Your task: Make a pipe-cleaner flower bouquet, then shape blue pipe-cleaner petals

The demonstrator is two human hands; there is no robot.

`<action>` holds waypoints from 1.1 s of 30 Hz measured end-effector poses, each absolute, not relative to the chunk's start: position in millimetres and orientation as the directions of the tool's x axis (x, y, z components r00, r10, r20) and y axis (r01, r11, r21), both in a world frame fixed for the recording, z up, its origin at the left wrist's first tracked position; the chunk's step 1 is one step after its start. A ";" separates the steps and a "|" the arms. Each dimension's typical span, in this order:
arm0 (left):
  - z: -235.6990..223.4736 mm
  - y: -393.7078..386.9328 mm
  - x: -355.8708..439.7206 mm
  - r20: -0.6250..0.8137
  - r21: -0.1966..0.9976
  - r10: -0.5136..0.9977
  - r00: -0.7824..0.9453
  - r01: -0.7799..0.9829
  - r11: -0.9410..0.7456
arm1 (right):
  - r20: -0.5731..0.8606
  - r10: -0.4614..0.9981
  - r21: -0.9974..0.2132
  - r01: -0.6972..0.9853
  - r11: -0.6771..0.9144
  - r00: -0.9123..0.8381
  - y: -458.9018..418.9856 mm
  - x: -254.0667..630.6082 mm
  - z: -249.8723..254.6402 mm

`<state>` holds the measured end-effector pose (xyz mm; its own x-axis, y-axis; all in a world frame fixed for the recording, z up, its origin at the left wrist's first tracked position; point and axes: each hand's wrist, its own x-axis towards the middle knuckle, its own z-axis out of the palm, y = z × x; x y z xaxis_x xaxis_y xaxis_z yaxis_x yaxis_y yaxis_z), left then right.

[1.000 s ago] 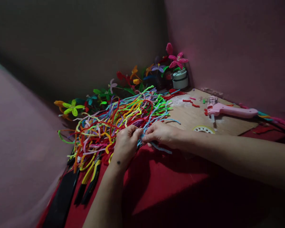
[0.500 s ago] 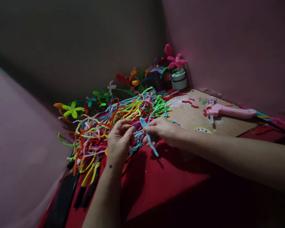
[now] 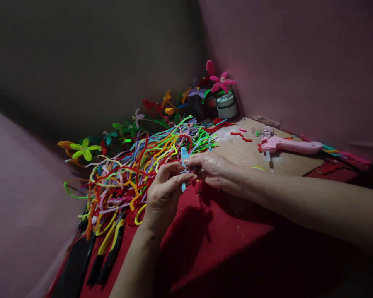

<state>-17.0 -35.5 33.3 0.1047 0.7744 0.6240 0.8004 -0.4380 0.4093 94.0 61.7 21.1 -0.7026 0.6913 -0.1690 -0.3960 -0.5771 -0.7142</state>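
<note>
From the head view, here comes the left hand (image 3: 165, 188), in to meet the right hand (image 3: 216, 170), and the blue fuzzy piece (image 3: 184, 154) swings upright between them, above the red bench (image 3: 217, 244). Its tail, slanting off to the right half a second ago, now points down past the left thumb, so this becomes two-handed work. The right grip is pinched on the piece; whether the left grip clamps its tail, I can't tell, with fingers covering the middle. The right forearm hides most of a yellow-rimmed disc (image 3: 257, 168), the frame cuts off a black slab (image 3: 71, 265), and shadow swallows the near bench.
</note>
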 end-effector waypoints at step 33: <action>38.2 -38.0 -12.3 0.405 0.338 0.906 -0.122 0.941 -0.024 | 0.031 0.794 -0.998 -0.060 -0.008 -0.608 52.8 93.2 16.0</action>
<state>-12.3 -38.0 38.2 -0.1221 0.9063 0.4047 0.9408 -0.0242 0.3380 93.2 52.8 16.0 -0.6075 0.7937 0.0306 -0.0601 -0.0076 -0.9982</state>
